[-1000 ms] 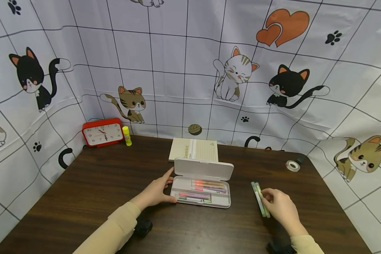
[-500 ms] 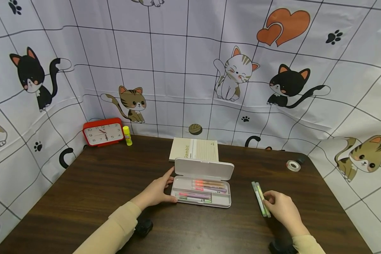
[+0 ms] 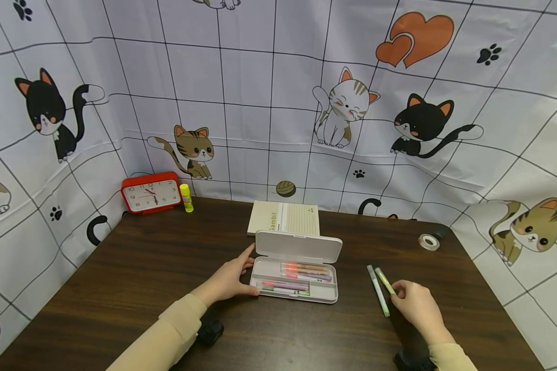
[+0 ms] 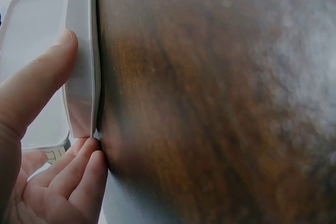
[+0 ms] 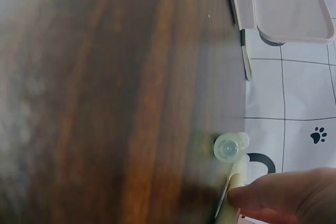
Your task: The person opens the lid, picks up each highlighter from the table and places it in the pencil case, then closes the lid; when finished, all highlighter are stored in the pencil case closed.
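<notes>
A white pencil case point(image 3: 322, 292) lies with its lid point(image 3: 298, 247) raised. Inside are several pens point(image 3: 285, 286) in the front compartment and several more behind. My left hand point(image 3: 227, 278) grips the case's left end; the left wrist view has the thumb point(image 4: 65, 51) on the front wall and the fingers point(image 4: 86, 177) round the end. On the right, my right hand point(image 3: 418, 309) pinches a yellow-green pen point(image 3: 385, 280) near its lower end. Beside it lies a pale green pen point(image 3: 378, 291), its round end point(image 5: 229, 148) facing the right wrist camera.
Behind the case lies a notebook point(image 3: 301, 219). A red clock point(image 3: 150, 193) and a yellow glue stick point(image 3: 186, 198) stand at the back left. Toward the back right is a roll of tape point(image 3: 428, 242). A cat-print cloth point(image 3: 246, 123) hangs behind the brown table point(image 3: 283, 340).
The yellow-green pen has come apart from the pale green one, its lower end shifting right with my right hand. My left hand and the pencil case have stayed put.
</notes>
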Motion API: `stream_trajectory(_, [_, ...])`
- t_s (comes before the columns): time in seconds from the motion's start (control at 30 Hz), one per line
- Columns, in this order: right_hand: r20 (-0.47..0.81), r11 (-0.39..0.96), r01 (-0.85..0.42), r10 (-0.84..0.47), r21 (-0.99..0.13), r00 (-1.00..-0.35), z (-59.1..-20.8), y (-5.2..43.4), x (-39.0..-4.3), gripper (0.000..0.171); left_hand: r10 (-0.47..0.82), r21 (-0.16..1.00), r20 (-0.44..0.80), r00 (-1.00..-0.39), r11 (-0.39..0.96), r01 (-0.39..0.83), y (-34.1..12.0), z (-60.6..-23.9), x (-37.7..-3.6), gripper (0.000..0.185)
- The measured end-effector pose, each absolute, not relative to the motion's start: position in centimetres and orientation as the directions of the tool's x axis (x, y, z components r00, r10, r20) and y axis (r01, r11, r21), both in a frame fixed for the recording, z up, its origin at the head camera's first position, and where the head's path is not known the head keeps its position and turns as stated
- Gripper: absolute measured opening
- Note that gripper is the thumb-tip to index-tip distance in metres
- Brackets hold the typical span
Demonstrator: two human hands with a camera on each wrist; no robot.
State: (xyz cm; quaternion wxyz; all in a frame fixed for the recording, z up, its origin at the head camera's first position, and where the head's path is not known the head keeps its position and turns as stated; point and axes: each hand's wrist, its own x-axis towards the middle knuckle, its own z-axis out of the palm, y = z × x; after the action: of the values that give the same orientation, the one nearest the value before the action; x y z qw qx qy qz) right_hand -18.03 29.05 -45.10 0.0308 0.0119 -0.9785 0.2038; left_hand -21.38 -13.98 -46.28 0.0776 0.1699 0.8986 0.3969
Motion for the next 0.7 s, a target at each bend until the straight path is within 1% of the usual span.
stream_trajectory(0.27, [0.039,0.920,0.011,0.028,-0.392,-0.999,-44.89,29.22,-17.84,0.022,0.368,0.741,-0.007,-0.930,0.626,0.243,-14.00,-46.15,-21.28,0.112])
stream_trajectory(0.7, [0.103,0.923,-0.034,0.006,-0.383,-0.995,-44.34,28.65,-17.57,0.023,0.368,0.738,-0.006,-0.930,0.629,0.244,-13.97,-46.15,-21.31,0.112])
